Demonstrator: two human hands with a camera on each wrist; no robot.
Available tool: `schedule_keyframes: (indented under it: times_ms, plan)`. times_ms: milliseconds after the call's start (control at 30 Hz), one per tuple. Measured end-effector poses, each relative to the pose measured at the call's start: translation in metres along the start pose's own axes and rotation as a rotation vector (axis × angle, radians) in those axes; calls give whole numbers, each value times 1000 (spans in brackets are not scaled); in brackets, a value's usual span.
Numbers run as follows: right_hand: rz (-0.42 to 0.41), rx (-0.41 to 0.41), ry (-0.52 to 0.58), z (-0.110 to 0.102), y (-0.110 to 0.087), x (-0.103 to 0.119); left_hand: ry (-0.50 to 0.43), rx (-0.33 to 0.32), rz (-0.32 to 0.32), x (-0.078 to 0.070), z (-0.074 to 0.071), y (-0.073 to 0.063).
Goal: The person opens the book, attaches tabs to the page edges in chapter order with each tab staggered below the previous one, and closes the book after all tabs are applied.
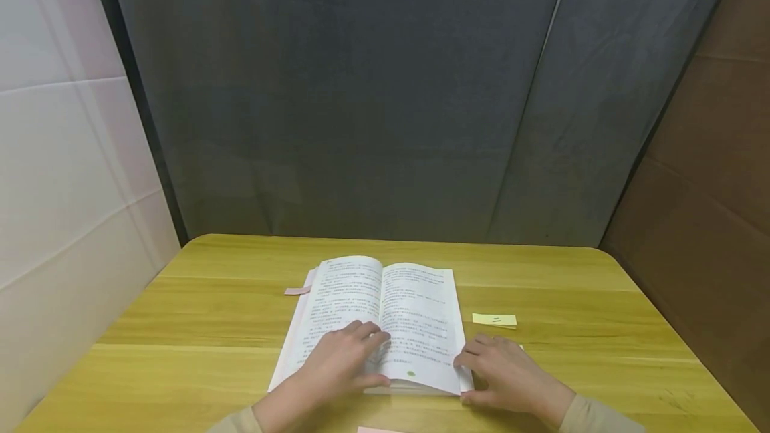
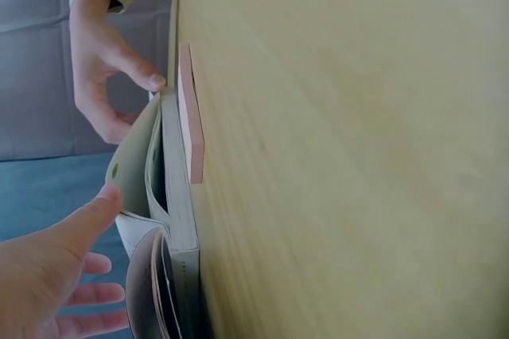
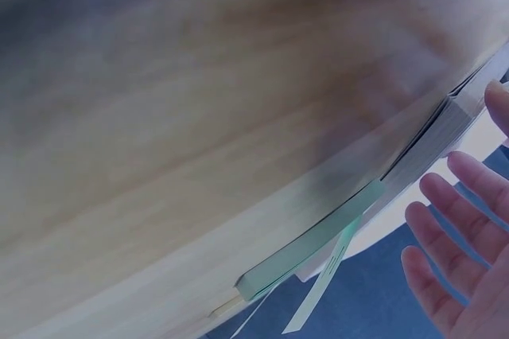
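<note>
An open book [image 1: 421, 313] with printed pages lies on the table, its pages arching up at the middle fold. My left hand [image 1: 345, 359] rests over the lower part of the fold, fingers loosely spread and thumb at the bottom edge of the pages. In the left wrist view, that thumb touches the bowed page [image 2: 135, 168]. At the lower right corner of the book is my right hand [image 1: 502, 373], its fingertips on the page's side margin and its thumb by the corner. The right wrist view shows these fingers [image 3: 449, 231] extended and apart.
A pink paper tab [image 1: 297, 291] sticks out from the book's left side. Right of the book lies a pale yellow note pad [image 1: 494, 320] with dark marks. A pink note pad [image 2: 191, 116] lies near the book's lower edge. Dark curtain [image 1: 361, 99] hangs behind the wooden table [image 1: 198, 326].
</note>
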State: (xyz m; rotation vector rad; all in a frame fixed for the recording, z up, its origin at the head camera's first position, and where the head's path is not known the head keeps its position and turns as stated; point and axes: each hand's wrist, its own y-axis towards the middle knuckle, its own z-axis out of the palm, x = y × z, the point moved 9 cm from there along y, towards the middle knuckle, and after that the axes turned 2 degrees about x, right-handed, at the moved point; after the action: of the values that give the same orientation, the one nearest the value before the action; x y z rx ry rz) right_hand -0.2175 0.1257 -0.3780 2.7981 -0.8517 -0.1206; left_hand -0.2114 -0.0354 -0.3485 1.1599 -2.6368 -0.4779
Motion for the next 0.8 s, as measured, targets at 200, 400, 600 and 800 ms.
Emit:
schedule_keyframes:
  times_ms: [200, 400, 600, 800]
  plan:
    - [-3, -6, 9, 1, -1, -1, 1, 1, -1, 2, 1, 0]
    - [-20, -24, 10, -2, -2, -1, -9, -34, 8, 5, -5, -5]
    - [-30, -34, 6, -5, -1, 2, -9, -88, 54, -1, -12, -11]
    - [-45, -57, -23, -6, 0, 4, 9, -136, 125, -14, -22, -13]
